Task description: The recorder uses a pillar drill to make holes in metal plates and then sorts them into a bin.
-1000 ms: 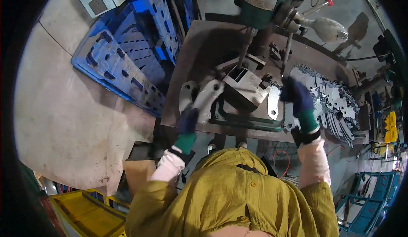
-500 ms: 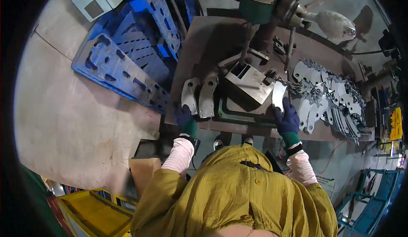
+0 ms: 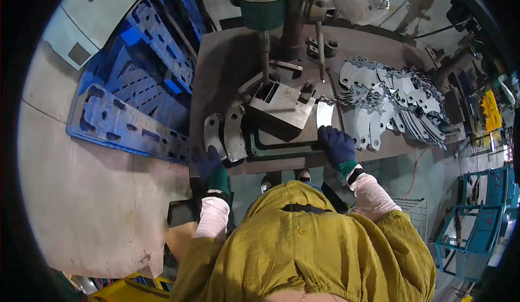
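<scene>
My right hand, in a dark blue glove with a green cuff, is closed on the lower end of a curved metal plate. That plate lies just right of a blocky steel fixture on the machine's base. At the table's front left, my left hand, gloved alike, is at the lower end of a curved metal plate; its fingers are dark and smeared. Beside that plate lies a second curved plate. Above the fixture hangs the spindle of a green drill press.
A large heap of curved metal plates covers the table's right side. Blue plastic pallets lean left of the brown table. A plastic-wrapped part juts out beside the press. Blue racks stand at the far right.
The view has shifted, so the table sits further left in it. My right hand stays at the same plate, more curled over its end. My left hand remains by the left plates, now blurred.
</scene>
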{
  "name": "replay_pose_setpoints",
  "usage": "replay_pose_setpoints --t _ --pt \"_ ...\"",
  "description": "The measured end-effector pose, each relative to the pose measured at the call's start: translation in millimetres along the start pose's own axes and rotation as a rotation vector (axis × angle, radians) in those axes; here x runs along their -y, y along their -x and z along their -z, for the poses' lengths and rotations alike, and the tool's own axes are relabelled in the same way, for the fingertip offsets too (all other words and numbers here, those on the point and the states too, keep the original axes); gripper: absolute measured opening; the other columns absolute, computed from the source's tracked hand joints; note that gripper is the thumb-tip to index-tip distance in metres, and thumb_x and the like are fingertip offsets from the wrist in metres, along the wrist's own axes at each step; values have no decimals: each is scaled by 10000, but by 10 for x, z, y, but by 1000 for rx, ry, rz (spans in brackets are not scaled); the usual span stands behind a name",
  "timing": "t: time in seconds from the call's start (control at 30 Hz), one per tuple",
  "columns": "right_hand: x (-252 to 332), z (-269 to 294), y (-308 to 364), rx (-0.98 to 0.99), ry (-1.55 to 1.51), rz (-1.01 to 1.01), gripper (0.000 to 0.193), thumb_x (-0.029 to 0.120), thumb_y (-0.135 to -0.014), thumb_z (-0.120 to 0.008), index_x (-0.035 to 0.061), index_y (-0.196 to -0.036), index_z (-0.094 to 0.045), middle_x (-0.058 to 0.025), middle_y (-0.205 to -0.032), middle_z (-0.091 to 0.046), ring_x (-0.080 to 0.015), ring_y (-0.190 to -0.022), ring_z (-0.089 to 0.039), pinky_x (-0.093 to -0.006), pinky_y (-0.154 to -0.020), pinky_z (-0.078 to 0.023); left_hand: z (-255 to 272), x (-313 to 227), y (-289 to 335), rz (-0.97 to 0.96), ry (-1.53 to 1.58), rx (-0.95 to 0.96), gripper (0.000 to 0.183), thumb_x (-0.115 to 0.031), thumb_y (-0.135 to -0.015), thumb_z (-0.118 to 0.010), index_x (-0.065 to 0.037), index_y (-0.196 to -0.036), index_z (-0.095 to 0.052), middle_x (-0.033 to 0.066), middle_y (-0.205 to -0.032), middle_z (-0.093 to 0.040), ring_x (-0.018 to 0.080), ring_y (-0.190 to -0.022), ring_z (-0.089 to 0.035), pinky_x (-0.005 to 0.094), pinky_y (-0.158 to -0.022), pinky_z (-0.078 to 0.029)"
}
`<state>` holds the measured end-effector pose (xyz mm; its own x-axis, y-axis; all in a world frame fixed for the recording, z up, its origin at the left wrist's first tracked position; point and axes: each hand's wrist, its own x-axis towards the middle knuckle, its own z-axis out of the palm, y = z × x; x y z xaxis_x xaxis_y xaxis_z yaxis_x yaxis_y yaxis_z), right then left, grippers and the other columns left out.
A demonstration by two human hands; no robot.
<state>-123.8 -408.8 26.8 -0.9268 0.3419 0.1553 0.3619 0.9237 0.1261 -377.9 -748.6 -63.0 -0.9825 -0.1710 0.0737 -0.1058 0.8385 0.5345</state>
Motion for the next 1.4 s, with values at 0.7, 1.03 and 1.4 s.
replay_pose_setpoints --t 0.7,1.03,1.4 --pt "80 1882 -925 47 -1698 -90 473 317 -973 -577 16 -1337 -549 -103 -1149 -675 -198 -1045 -645 -324 -922 -497 358 -1136 708 -239 868 1268 415 -239 -859 -722 -38 -1208 -622 74 -1119 -674 195 -964 -640 303 -875 -505" --pt "357 3468 -1619 440 -2829 16 483 381 -946 -581 11 -1256 -564 -174 -1166 -659 -297 -1047 -643 -400 -928 -536 169 -1549 138 142 849 1112 373 -405 -855 -733 -52 -975 -719 85 -820 -703 177 -620 -660 311 -526 -509" --pt "232 3387 -1717 531 -2860 -24 466 305 -964 -557 -16 -1300 -530 -139 -1063 -689 -238 -964 -675 -337 -829 -574 -22 -1835 56 316 888 1146 372 -432 -804 -784 -98 -939 -691 59 -797 -680 207 -604 -642 328 -533 -531"
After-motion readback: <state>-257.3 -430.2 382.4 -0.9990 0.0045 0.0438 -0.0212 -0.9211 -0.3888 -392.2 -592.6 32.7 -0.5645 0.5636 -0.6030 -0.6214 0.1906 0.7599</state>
